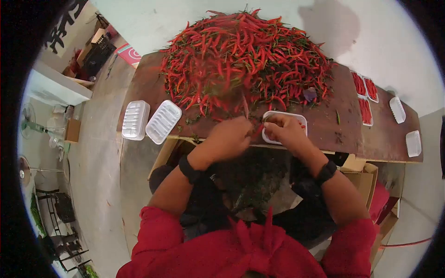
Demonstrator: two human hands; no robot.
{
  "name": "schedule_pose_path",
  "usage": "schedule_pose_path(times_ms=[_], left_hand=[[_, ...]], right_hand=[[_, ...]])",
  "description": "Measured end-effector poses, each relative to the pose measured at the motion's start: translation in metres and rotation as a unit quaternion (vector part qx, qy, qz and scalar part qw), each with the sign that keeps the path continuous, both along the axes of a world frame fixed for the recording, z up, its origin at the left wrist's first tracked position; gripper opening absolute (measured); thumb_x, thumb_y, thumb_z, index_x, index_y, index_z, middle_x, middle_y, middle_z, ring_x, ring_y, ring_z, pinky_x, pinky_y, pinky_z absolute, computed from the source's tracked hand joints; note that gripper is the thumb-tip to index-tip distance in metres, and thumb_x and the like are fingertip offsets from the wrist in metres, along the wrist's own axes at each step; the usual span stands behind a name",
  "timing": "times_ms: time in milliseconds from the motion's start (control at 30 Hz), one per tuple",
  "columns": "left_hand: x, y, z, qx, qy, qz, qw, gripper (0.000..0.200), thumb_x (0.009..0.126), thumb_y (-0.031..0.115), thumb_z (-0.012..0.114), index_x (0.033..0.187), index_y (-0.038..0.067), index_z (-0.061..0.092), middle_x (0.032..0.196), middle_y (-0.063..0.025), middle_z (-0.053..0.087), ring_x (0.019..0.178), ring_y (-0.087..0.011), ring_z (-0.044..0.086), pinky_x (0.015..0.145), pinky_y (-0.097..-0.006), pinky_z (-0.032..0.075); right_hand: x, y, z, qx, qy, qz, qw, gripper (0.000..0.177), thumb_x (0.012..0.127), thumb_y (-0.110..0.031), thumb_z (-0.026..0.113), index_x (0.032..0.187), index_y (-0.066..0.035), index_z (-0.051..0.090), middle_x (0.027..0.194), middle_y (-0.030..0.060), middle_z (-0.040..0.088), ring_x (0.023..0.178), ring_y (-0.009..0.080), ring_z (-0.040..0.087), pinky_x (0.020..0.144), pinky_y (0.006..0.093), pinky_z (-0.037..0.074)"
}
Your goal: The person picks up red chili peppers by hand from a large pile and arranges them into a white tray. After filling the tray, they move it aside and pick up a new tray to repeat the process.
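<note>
My left hand [232, 135] is in front of the big pile of red chilies [241, 55], near the table's front edge; its fingers are bent together and smeared, and what they hold is unclear. My right hand [285, 132] is over a white tray [283, 113], thumb and fingertips pinched together. Something small and reddish shows between the two hands, too blurred to tell which one has it. A few red chilies are visible in the tray beside my right hand.
White trays [136, 120] are stacked at the table's left, with another [163, 121] beside them. Filled chili trays [365, 111] stand on the right, near two more white trays [397, 110]. Cardboard boxes [366, 183] stand below the table.
</note>
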State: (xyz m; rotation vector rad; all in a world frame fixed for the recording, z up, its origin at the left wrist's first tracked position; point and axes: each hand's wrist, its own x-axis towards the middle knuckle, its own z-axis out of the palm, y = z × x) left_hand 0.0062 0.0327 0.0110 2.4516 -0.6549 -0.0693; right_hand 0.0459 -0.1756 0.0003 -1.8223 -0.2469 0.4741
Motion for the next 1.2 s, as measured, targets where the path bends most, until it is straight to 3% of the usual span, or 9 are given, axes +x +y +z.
schedule_pose_path(times_ms=[133,267,433,500,833,900,1000,1133,1200], left_hand=[[-0.021,0.012,0.001,0.022,0.011,-0.035,0.999,0.02,0.078,0.013,0.059,0.095,0.005,0.053,0.088,-0.0156,0.054,0.084,-0.0377,0.055,0.072,-0.0454,0.046],[-0.032,0.017,-0.007,-0.044,-0.04,0.003,0.998,0.02,0.079,0.015,0.058,0.096,0.005,0.054,0.089,-0.0157,0.054,0.086,-0.0375,0.055,0.074,-0.0448,0.046],[-0.038,-0.004,-0.016,-0.077,-0.012,-0.03,0.997,0.02,0.08,0.019,0.058,0.096,0.006,0.057,0.09,-0.0169,0.058,0.088,-0.0378,0.057,0.074,-0.0452,0.046],[-0.041,-0.013,-0.003,-0.005,0.09,-0.054,0.994,0.021,0.081,0.023,0.057,0.095,0.007,0.059,0.089,-0.0167,0.061,0.086,-0.0378,0.059,0.073,-0.046,0.047],[-0.04,-0.031,-0.015,0.006,0.127,-0.062,0.99,0.022,0.082,0.026,0.055,0.088,0.005,0.062,0.083,-0.0174,0.062,0.083,-0.038,0.06,0.071,-0.0465,0.047],[-0.036,-0.038,-0.015,0.042,0.14,-0.067,0.987,0.024,0.08,0.027,0.057,0.081,0.004,0.064,0.081,-0.019,0.062,0.08,-0.0393,0.059,0.068,-0.0485,0.046],[-0.03,-0.048,-0.017,0.089,0.157,-0.098,0.979,0.024,0.082,0.026,0.056,0.086,0.004,0.062,0.077,-0.0202,0.061,0.077,-0.0396,0.06,0.068,-0.0484,0.046],[-0.021,-0.06,-0.021,0.105,0.173,-0.137,0.97,0.024,0.082,0.026,0.055,0.086,0.004,0.063,0.076,-0.0204,0.061,0.076,-0.0397,0.059,0.069,-0.0487,0.046],[-0.017,-0.062,-0.017,0.116,0.193,-0.184,0.957,0.023,0.083,0.025,0.055,0.086,0.004,0.064,0.078,-0.0198,0.062,0.077,-0.039,0.06,0.07,-0.0475,0.047]], right_hand=[[-0.012,0.01,-0.001,-0.062,0.023,0.072,0.995,0.02,0.087,-0.019,0.059,0.091,0.0,0.063,0.074,0.0012,0.061,0.063,0.0069,0.054,0.057,0.0217,0.043],[-0.031,0.007,-0.011,-0.132,0.041,0.082,0.987,0.019,0.087,-0.019,0.058,0.092,0.0,0.062,0.075,0.0016,0.061,0.063,0.0077,0.055,0.058,0.0221,0.044],[-0.057,-0.006,-0.005,-0.003,0.17,0.007,0.985,0.016,0.09,-0.016,0.054,0.095,-0.002,0.06,0.083,0.0052,0.064,0.064,0.0107,0.058,0.062,0.0236,0.047],[-0.059,-0.008,-0.001,-0.034,0.161,0.009,0.986,0.016,0.09,-0.016,0.054,0.095,-0.002,0.059,0.084,0.0057,0.064,0.065,0.0108,0.059,0.062,0.0237,0.047],[-0.065,-0.026,-0.022,-0.116,0.036,0.065,0.991,0.019,0.085,-0.016,0.059,0.095,0.001,0.06,0.083,0.0103,0.065,0.066,0.0153,0.062,0.062,0.0276,0.049],[-0.065,-0.028,-0.024,-0.176,-0.196,0.124,0.957,0.016,0.079,-0.012,0.061,0.087,0.002,0.06,0.077,0.0175,0.064,0.065,0.0241,0.063,0.061,0.0329,0.05],[-0.069,-0.027,-0.019,-0.252,-0.262,0.128,0.923,0.014,0.075,-0.013,0.061,0.081,-0.001,0.061,0.075,0.0205,0.063,0.067,0.0312,0.063,0.062,0.0382,0.051],[-0.069,-0.03,-0.027,-0.425,-0.239,0.157,0.859,0.015,0.075,-0.019,0.062,0.074,-0.004,0.061,0.074,0.017,0.064,0.068,0.0335,0.063,0.062,0.0418,0.051],[-0.065,-0.04,-0.027,-0.482,-0.166,0.281,0.813,0.022,0.075,-0.026,0.063,0.082,-0.006,0.061,0.072,0.014,0.064,0.068,0.0332,0.063,0.062,0.0437,0.05]])
